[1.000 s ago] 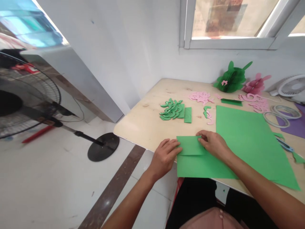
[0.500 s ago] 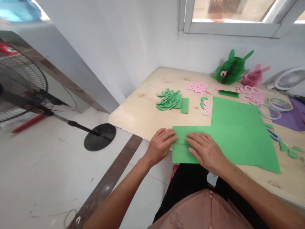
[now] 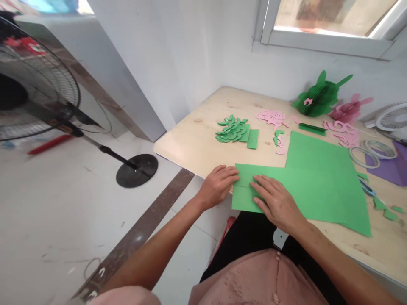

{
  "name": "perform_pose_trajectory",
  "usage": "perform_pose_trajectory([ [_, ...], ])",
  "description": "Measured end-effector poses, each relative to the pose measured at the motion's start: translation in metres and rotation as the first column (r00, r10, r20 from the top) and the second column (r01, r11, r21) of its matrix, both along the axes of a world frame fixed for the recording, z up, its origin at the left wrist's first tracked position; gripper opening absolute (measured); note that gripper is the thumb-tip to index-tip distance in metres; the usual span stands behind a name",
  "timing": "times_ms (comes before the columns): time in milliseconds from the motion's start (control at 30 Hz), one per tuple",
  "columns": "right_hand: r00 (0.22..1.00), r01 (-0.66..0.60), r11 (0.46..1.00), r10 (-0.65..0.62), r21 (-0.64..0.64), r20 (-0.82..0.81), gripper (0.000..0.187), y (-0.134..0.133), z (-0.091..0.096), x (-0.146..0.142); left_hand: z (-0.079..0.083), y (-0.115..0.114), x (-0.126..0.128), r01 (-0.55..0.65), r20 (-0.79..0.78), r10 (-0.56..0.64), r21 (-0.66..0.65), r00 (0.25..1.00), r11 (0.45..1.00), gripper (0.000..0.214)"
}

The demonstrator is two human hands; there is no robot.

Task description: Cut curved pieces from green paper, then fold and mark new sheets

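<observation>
A large green paper sheet (image 3: 321, 182) lies on the wooden table (image 3: 203, 144), its near-left corner folded over into a flap. My right hand (image 3: 276, 201) lies flat on that flap, fingers stretched out and pressing it down. My left hand (image 3: 218, 185) rests at the sheet's left edge by the table's front rim, fingers extended and touching the paper. Neither hand holds anything.
Green cut-out shapes (image 3: 233, 130) and pink cut-outs (image 3: 272, 118) lie farther back. Green (image 3: 321, 95) and pink (image 3: 348, 110) paper figures stand by the wall. Tape rolls (image 3: 372, 153), purple paper, scissors (image 3: 367, 186) and a small white fan (image 3: 392, 120) sit right. A standing fan (image 3: 34, 101) is on the floor left.
My right hand went from pinching the flap's far edge to lying flat on it. The fold has been pressed down and the flap now lies flat. My left hand stayed at the paper's left edge.
</observation>
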State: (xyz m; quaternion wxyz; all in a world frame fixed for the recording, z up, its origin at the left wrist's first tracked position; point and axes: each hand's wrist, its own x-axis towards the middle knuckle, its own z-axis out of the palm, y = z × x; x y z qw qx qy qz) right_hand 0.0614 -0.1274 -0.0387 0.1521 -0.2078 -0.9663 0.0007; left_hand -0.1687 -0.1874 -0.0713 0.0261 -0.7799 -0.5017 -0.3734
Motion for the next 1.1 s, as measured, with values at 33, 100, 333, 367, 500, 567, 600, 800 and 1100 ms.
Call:
perform_pose_trajectory([
  [33, 1.000, -0.001, 1.000, 0.001, 0.001, -0.001, 0.034, 0.000, 0.000, 0.000, 0.000, 0.000, 0.000, 0.003, 0.004, -0.003, 0.003, 1.000, 1.000, 0.024],
  [100, 1.000, -0.003, 1.000, 0.003, 0.005, -0.006, 0.034, 0.001, -0.001, 0.000, -0.002, 0.001, -0.001, 0.009, 0.011, -0.010, 0.009, 1.000, 1.000, 0.024],
  [333, 1.000, -0.005, 1.000, 0.005, -0.002, -0.005, 0.034, 0.002, -0.003, 0.001, -0.002, 0.003, -0.003, 0.033, 0.098, -0.029, -0.031, 0.995, 0.999, 0.023],
  [367, 1.000, -0.004, 1.000, 0.004, -0.003, -0.004, 0.034, 0.002, -0.003, 0.001, -0.001, 0.004, -0.003, 0.038, 0.114, -0.033, -0.046, 0.993, 0.998, 0.023],
  [500, 1.000, -0.002, 1.000, 0.002, -0.010, -0.007, 0.034, 0.002, -0.002, 0.001, 0.007, 0.005, -0.006, 0.064, 0.146, -0.046, -0.123, 0.988, 0.990, 0.021],
  [567, 1.000, -0.003, 1.000, 0.002, -0.017, -0.014, 0.034, 0.002, -0.001, 0.000, 0.010, 0.006, -0.009, 0.073, 0.138, -0.051, -0.160, 0.989, 0.984, 0.020],
  [600, 1.000, -0.003, 1.000, 0.003, -0.023, -0.019, 0.034, 0.002, -0.001, 0.000, 0.011, 0.007, -0.010, 0.077, 0.135, -0.054, -0.173, 0.989, 0.982, 0.020],
  [800, 0.999, 0.004, 0.998, -0.007, -0.064, -0.044, 0.034, 0.002, -0.001, 0.001, 0.010, 0.009, -0.014, 0.104, 0.173, -0.068, -0.208, 0.982, 0.972, 0.017],
  [1100, 0.999, 0.008, 0.998, -0.011, -0.066, -0.040, 0.035, 0.002, 0.000, 0.001, 0.007, 0.010, -0.015, 0.119, 0.201, -0.078, -0.200, 0.977, 0.973, 0.016],
])
